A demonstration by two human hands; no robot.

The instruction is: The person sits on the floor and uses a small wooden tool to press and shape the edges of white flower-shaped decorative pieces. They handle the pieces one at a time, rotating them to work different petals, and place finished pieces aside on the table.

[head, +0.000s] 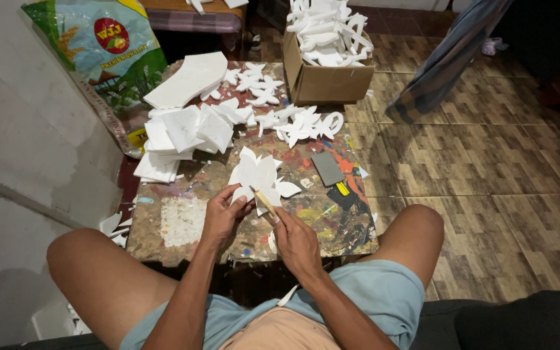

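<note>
- You are sitting low at a paint-splattered low wooden table (183,223), knees to either side of it.
- Your left hand (223,214) is curling around the lower edge of a white flower-shaped foam cut-out (257,174), fingers closed on it and pinning it just above the table near the front edge.
- Your right hand (296,241) is gripping a thin knife with a pale wooden handle (266,204), fist closed around it; the handle is angling up-left and touching the cut-out's lower edge.
- A dark grey rectangular sanding block (327,168) is lying just to the right of the cut-out, with a small yellow-and-black cutter (341,189) beside it.
- A stack of white square foam sheets (183,133) is sitting at the table's left side.
- Loose white foam flower shapes (296,123) are spreading across the far end.
- An open brown cardboard box (324,81) full of white foam pieces is standing at the far right corner.
- A printed green and blue plastic sack (108,55) is leaning against the wall on the left.
</note>
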